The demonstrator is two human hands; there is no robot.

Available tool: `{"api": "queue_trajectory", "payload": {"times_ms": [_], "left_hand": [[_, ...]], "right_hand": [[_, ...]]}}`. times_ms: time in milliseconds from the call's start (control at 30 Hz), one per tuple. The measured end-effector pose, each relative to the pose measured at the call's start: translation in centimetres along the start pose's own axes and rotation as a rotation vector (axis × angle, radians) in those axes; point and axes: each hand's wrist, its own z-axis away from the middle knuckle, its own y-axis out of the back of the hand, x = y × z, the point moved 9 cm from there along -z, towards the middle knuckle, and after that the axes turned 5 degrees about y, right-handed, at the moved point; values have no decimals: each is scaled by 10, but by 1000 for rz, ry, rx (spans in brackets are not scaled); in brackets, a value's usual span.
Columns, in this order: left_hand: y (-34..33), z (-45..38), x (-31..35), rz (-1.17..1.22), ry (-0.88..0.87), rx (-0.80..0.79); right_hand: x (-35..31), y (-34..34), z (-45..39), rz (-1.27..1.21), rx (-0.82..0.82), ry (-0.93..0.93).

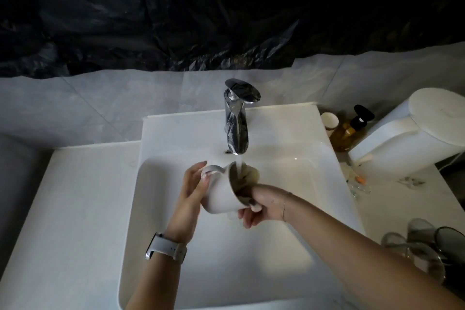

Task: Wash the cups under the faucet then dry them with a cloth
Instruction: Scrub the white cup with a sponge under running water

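Over the white sink a person holds a white mug tipped on its side, mouth turned to the right and up into the stream of water running from the chrome faucet. The left hand comes up from below with the forearm nearly upright, a pale watch strapped round the wrist; its palm lies against the base and side of the mug, and its fingertips reach the handle, which points up and left. The fingers look fairly straight, cradling the cup more than gripping it. The right arm reaches in from the lower right corner, stretched long across the basin, wrist bent slightly down. The right hand meets the mug at its rim: the thumb hooks over the lip while the other fingers curl beneath it, so it pinches the rim. Something pale sits at the mouth of the mug under the water, but I cannot tell what it is.

To the right of the basin, on the counter, stand an amber pump bottle and a small white cup just beside it, with a big white container farther right. Near the lower right edge lie several clear glass cups, on their sides as far as I can see
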Motion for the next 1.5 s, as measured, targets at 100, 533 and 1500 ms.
{"api": "queue_trajectory", "payload": {"times_ms": [100, 533, 1500], "left_hand": [[-27, 1, -1, 212, 102, -118], [-37, -6, -54, 276, 614, -61], [-20, -16, -50, 347, 565, 56]], "right_hand": [[-4, -6, 3, -125, -50, -22], [-62, 57, 14, 1115, 539, 267], [22, -14, 7, -177, -180, -140]]}}
